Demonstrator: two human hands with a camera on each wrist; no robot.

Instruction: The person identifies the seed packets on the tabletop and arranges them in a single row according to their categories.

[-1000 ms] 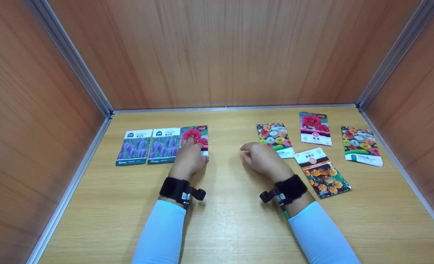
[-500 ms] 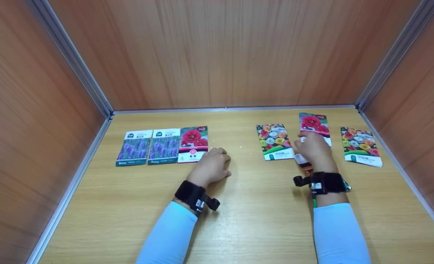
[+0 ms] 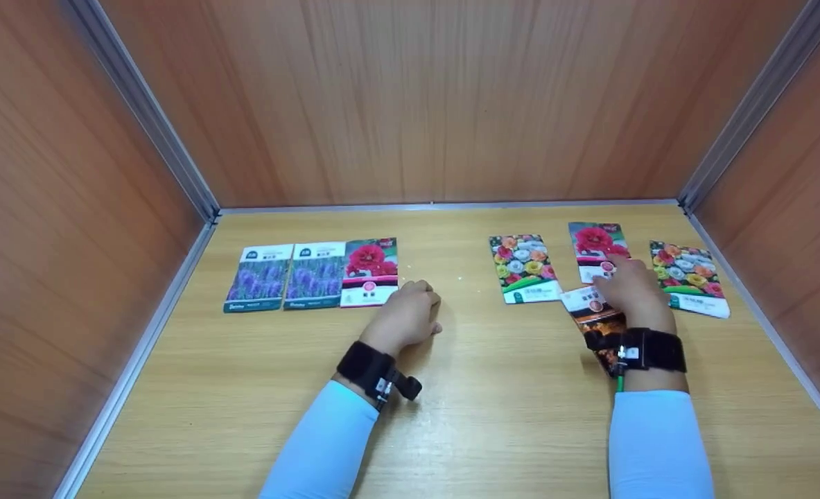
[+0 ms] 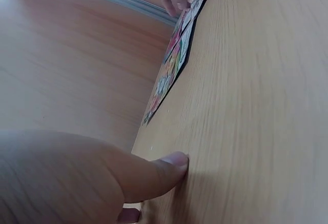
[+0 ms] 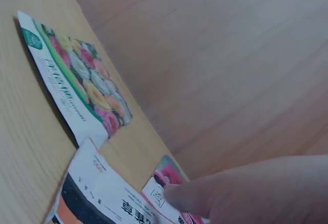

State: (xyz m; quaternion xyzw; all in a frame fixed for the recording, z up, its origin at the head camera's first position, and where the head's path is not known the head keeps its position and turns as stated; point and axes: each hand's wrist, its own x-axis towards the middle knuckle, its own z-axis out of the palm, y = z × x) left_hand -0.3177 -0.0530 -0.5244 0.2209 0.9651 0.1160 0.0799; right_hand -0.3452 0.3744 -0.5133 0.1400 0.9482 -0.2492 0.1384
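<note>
- Lined up at left: two purple-flower packets (image 3: 258, 281) and a red-flower packet (image 3: 369, 272).
- Not yet aligned, at right: two mixed-flower packets (image 3: 524, 269), an orange-flower packet (image 3: 595, 317), and another red-flower packet (image 3: 595, 242) the right hand (image 3: 635, 290) touches, pinch unclear.
- Left hand (image 3: 406, 315): loosely curled, apparently empty.

Three reddish-brown wood-grain wall panels (image 3: 437, 104), joined at the corners by grey metal strips (image 3: 152, 114), border a pale yellow wood-grain desk (image 3: 493, 443) with faint whitish glare (image 3: 444, 409).
</note>
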